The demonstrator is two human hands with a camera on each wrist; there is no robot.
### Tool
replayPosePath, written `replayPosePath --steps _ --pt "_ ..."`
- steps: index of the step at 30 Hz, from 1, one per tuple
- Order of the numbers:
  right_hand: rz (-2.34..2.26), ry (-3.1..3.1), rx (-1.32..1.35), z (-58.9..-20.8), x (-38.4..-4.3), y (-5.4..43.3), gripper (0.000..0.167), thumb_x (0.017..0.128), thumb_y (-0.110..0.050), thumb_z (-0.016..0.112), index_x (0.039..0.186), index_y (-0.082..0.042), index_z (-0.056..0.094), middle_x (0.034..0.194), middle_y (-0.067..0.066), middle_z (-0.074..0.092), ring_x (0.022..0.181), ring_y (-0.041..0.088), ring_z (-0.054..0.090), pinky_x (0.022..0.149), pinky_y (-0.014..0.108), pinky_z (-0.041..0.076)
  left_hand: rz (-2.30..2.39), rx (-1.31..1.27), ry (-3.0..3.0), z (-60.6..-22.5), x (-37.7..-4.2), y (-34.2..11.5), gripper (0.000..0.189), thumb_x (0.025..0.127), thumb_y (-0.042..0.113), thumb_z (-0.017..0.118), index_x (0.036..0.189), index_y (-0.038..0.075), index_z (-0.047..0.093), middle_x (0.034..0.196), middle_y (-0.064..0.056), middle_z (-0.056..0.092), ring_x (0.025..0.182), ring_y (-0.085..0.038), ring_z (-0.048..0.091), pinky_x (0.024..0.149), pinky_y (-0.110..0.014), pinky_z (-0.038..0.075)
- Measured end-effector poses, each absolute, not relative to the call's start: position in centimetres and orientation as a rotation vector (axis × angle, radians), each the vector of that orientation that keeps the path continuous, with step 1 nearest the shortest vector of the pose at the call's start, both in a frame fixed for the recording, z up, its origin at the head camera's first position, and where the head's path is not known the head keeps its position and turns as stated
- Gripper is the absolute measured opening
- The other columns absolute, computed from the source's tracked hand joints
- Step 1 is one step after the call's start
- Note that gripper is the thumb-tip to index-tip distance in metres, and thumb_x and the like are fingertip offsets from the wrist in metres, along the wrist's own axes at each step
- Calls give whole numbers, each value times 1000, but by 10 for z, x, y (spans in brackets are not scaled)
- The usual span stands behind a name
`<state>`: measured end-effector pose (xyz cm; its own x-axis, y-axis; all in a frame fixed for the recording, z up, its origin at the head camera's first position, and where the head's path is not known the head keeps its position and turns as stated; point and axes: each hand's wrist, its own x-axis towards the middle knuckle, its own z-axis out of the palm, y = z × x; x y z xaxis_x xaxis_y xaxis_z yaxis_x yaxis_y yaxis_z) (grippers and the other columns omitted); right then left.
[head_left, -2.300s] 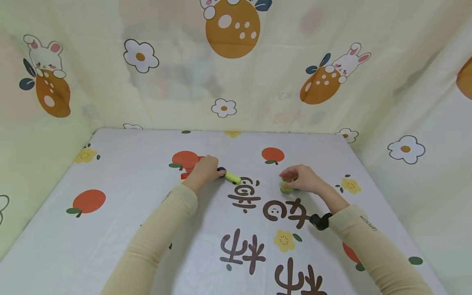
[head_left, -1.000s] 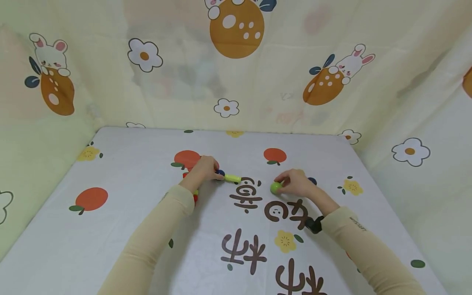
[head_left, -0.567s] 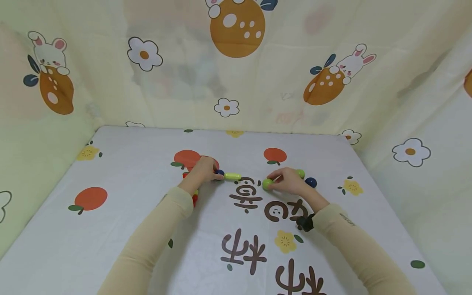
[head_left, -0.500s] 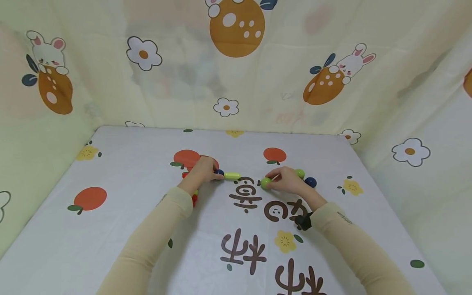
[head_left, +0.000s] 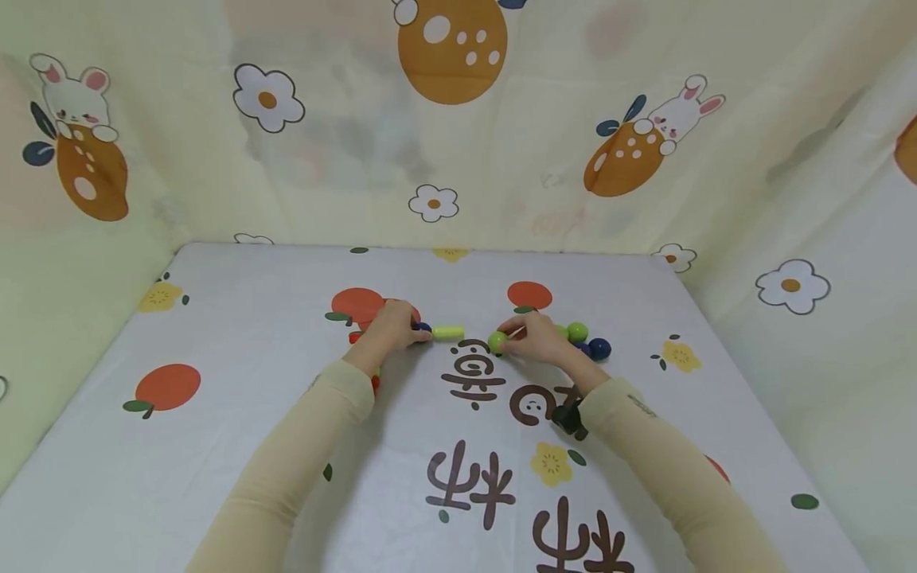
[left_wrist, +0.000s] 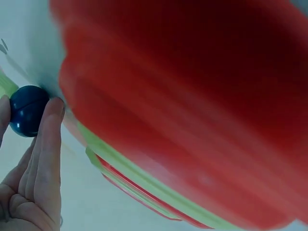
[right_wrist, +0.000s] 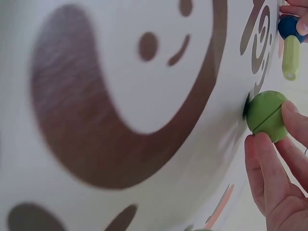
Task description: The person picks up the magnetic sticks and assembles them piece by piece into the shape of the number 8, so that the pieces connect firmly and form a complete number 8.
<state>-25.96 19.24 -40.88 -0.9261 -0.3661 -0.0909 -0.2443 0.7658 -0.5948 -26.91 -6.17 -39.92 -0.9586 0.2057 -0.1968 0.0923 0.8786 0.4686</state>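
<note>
In the head view my left hand [head_left: 392, 326] pinches a dark blue ball [left_wrist: 28, 110] between thumb and fingers. A short yellow-green rod [head_left: 448, 333] extends from that ball toward the right. Across a small gap, my right hand [head_left: 533, 338] pinches a green ball [right_wrist: 265, 115] with a seam line round it, low over the tabletop. The right wrist view shows the ball's seam and the rod's free end, which has a small hole; ball and rod are apart.
Behind the right hand lie another green ball [head_left: 577, 332] and a dark blue ball [head_left: 599, 348], with more parts half hidden. A red and green object [left_wrist: 183, 120], kind unclear, sits by the left wrist. A patterned curtain [head_left: 329, 159] rises beyond the table [head_left: 251, 414].
My right hand has carried the green ball leftward toward the rod, uncovering the balls behind it. The rod has turned from slanting to nearly level; the left hand keeps its place.
</note>
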Motion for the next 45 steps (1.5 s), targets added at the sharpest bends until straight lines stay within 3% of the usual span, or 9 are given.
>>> replayPosePath --steps 11,32,45 --pt "-944 2738 -451 -407 -268 179 31 82 -8 67 110 4 63 106 18 63 93 29 61 76 33 50 598 269 2848 -400 -279 -57 36 80 30 71 95 -2 64 87 -10 61 80 -20 52 74 -30 45" --pt "-1025 2685 -391 -410 -278 159 34 84 -10 65 115 4 60 112 19 60 97 28 58 73 30 50 528 294 2862 -399 -282 -53 33 79 30 71 88 -1 67 76 -6 60 70 -16 51 62 -25 42" --pt "-973 2680 -393 -405 -280 154 33 83 -9 65 113 5 61 108 19 61 95 28 59 72 30 50 439 284 2911 -400 -279 -49 35 79 31 71 85 -1 61 74 -6 53 68 -17 46 60 -25 39"
